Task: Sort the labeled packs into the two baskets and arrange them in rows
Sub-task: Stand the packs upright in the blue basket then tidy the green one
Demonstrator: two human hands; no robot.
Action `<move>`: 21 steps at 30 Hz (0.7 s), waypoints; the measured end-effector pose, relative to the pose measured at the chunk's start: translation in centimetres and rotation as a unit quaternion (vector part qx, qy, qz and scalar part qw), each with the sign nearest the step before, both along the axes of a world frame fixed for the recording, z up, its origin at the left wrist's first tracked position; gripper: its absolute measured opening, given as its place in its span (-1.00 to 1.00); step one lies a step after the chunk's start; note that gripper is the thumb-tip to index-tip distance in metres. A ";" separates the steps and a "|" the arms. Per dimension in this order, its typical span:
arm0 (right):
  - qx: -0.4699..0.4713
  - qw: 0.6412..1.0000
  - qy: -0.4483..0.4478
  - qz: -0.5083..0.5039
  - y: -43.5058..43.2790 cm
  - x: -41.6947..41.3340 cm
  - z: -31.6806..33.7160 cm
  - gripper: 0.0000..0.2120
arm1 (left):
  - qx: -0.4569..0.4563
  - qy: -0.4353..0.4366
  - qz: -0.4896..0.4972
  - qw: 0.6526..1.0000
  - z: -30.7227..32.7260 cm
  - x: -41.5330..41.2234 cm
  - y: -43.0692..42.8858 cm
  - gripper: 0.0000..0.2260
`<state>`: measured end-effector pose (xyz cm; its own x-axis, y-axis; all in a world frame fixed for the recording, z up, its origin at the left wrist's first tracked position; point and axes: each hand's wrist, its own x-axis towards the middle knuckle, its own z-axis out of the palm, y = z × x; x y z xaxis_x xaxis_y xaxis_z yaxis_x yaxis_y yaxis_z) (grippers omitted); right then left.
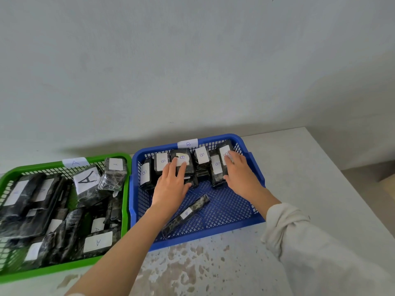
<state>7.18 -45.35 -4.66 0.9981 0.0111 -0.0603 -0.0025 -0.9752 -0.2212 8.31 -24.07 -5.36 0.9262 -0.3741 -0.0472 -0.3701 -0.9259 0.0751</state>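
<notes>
A blue basket (254, 180) tagged B holds a back row of black wrapped packs with white B labels (202, 155). My left hand (171, 186) lies flat on the middle packs of that row, fingers spread, gripping nothing. My right hand (239, 171) rests with spread fingers on the two rightmost packs (217, 167). A long thin B pack (188, 212) lies loose and diagonal on the basket floor nearer me. To the left, a green basket (126, 210) tagged A is filled with several black packs labeled A (86, 179), lying jumbled.
Both baskets sit on a white, worn tabletop (299, 167) against a pale wall. The table's right edge runs diagonally at the far right, with floor beyond it. A rolled-up light sleeve (299, 242) covers my right forearm.
</notes>
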 end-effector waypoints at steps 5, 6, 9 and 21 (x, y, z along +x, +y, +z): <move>-0.055 0.998 -0.026 0.000 0.7 -0.5 0.4 -0.49 | -0.013 -0.006 0.001 1.000 0.5 -0.3 0.8 -0.44; -0.050 0.998 -0.039 0.011 1.3 -0.8 0.5 -0.51 | -0.014 -0.018 0.005 1.000 0.7 -0.6 1.3 -0.46; -0.019 0.995 -0.075 0.058 3.9 -2.2 0.5 -0.56 | -0.014 -0.066 0.021 0.997 1.1 -2.3 3.7 -0.49; 0.262 0.941 0.167 0.134 15.0 -6.9 0.9 -0.74 | -0.212 -0.012 0.212 0.954 1.2 -6.9 10.8 -0.45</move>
